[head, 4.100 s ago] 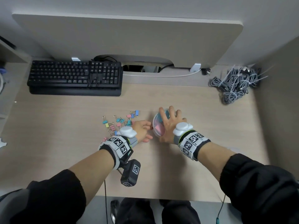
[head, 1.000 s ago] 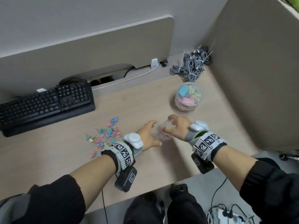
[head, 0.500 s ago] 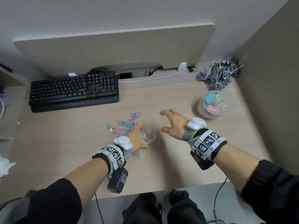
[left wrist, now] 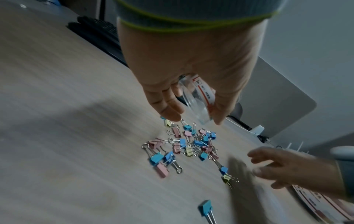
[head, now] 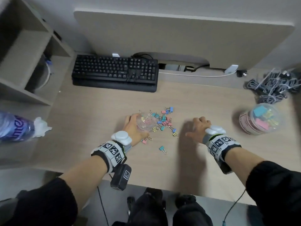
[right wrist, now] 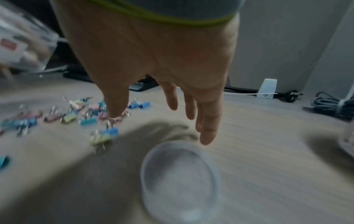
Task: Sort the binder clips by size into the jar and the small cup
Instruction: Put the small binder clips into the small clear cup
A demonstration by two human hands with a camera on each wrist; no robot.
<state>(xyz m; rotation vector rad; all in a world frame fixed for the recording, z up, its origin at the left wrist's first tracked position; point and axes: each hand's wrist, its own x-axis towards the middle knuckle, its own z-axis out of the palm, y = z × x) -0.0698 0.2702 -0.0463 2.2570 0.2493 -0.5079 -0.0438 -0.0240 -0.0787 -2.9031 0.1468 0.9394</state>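
Note:
My left hand (head: 136, 126) grips a small clear cup (head: 145, 122) with a red-and-white label (left wrist: 197, 100), tilted just above the left side of a pile of small pastel binder clips (head: 163, 120) (left wrist: 191, 144). My right hand (head: 197, 127) hovers to the right of the pile with its fingers (right wrist: 207, 128) stretched out and nothing in it. Under it a clear round lid-like piece (right wrist: 180, 178) lies on the desk. The clear jar (head: 259, 119) with larger clips inside stands at the far right. One blue clip (head: 162, 149) lies apart, nearer me.
A black keyboard (head: 114, 74) lies behind the clips. A grey cable bundle (head: 273, 85) is at the back right. A water bottle (head: 14, 126) and crumpled tissue (head: 40, 128) lie at the left by a shelf unit (head: 32, 62).
The cup passed from between both hands into my left hand, which carried it left over the clip pile. My right hand let go and now hovers spread. The jar stays at the far right.

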